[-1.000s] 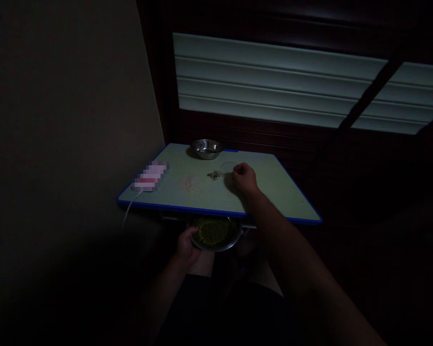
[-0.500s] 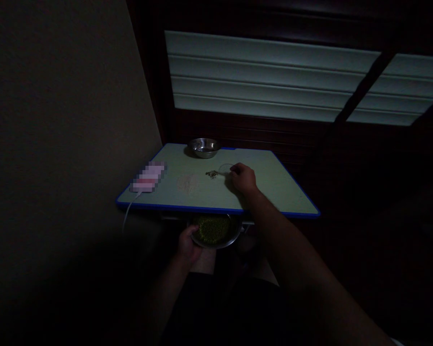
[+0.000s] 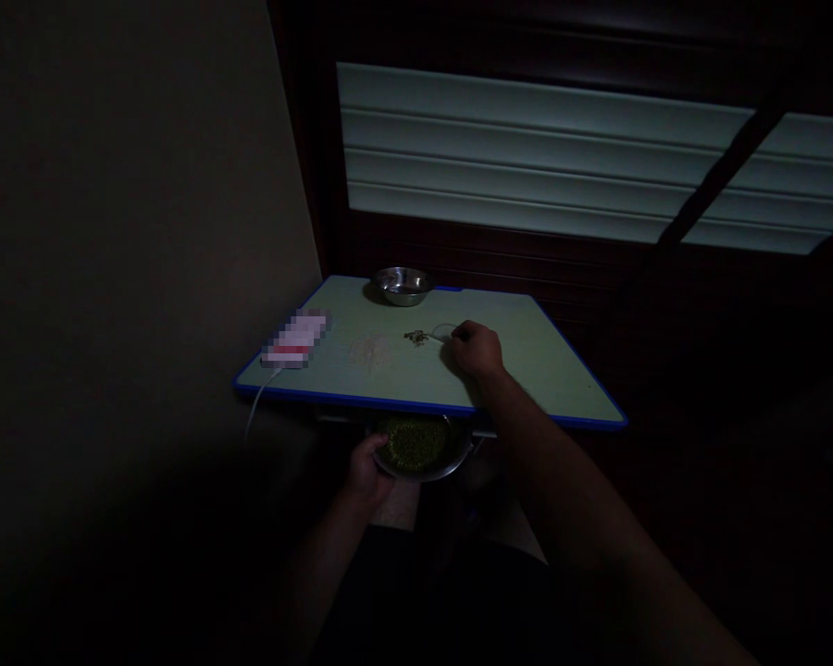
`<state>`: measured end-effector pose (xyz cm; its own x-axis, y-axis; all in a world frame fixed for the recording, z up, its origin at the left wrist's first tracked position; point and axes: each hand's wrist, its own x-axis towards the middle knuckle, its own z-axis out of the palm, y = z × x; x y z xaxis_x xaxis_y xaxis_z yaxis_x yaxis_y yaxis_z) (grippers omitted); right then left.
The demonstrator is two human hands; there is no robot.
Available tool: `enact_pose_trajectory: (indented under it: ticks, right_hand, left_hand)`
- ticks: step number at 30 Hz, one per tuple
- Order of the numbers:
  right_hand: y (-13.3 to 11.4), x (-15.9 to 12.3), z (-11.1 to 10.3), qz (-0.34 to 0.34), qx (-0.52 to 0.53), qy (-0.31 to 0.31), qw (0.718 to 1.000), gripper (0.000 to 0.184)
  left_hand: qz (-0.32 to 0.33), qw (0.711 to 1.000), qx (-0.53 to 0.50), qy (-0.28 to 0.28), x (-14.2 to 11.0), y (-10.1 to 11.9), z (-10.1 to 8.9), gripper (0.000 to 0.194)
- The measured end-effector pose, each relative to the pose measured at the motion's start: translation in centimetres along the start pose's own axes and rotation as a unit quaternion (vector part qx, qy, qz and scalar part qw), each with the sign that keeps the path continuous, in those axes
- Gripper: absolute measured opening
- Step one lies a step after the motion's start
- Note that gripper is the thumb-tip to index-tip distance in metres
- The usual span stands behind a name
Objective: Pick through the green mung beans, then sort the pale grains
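Observation:
Below the table's front edge, my left hand point(image 3: 369, 472) grips the left rim of a metal bowl point(image 3: 451, 465), thumb over the edge. Small green grains, like mung beans point(image 3: 415, 442), fill much of its bottom. My right hand point(image 3: 478, 350) is over the tabletop, its fingers pinched on a thin, pale, see-through thing with a rounded outline point(image 3: 444, 327); its kind is too dark to make out. Just left of that thing lies a small heap of dark bits point(image 3: 416, 339). Farther left spreads a patch of pale, powdery stuff point(image 3: 371, 351).
The pale green table point(image 3: 562, 388) has a blue rim. A second metal bowl point(image 3: 403, 289) stands at its back edge. On the left lies a blurred-out phone-like device point(image 3: 296, 339) with a white cable point(image 3: 255, 404) hanging off the front. Wall and slatted doors point(image 3: 514, 153) close in behind.
The whole scene has shifted slightly right in view. Both hands keep nearly the same places on the bowl and over the table. The pale patch looks a little fainter.

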<state>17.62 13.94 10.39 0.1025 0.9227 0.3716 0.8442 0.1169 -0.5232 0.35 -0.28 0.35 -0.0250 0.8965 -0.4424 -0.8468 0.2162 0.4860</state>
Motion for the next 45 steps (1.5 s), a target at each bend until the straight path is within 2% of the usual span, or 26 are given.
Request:
enact_pose_trajectory:
  ticks: [13,20,38,45]
  right_hand:
    - [0.56,0.23,0.52,-0.047,-0.002,-0.006,0.999,0.016]
    - [0.52,0.17,0.55,-0.068,0.010,-0.011,0.998,0.017]
    - [0.50,0.28,0.71,-0.079,0.059,-0.037,0.994,0.016]
    - [0.33,0.13,0.54,-0.046,0.089,-0.005,0.995,0.018]
  left_hand:
    - [0.003,1.000,-0.010,0.013,0.02,-0.02,0.09,0.029]
    - [0.004,1.000,-0.006,-0.018,0.22,-0.11,-0.25,0.029]
    - [0.007,1.000,-0.017,-0.005,-0.08,-0.04,-0.01,0.037]
    - [-0.002,1.000,-0.009,0.003,0.17,-0.05,-0.27,0.036]
